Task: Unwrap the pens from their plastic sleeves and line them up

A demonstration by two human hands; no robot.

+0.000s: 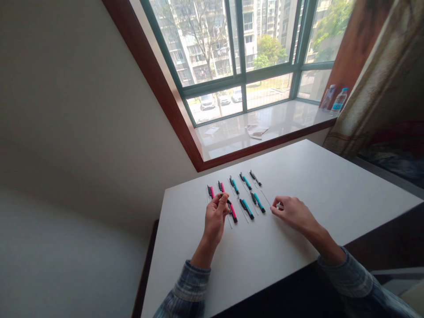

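Observation:
My left hand (215, 218) is closed in a pinch above the pens, with a small black pen part (222, 194) showing at its fingertips. My right hand (291, 212) is closed near the tabletop, holding a thin pen refill (266, 198) that points up and left; a white bit shows between its fingers. Two rows of disassembled pens lie between the hands: pink ones such as this pink pen (233, 213), teal ones such as this teal pen (259, 203), and a black-and-grey piece (255, 178) at the far right. Thin refills lie alongside them. My left hand partly hides the pink pens.
The white table (331, 190) stands against the wall under a window. On the sill (232, 139) lie crumpled paper (256, 131) and a flat white sheet (212, 130). Two plastic bottles (339, 100) stand at its right end beside a curtain (364, 75).

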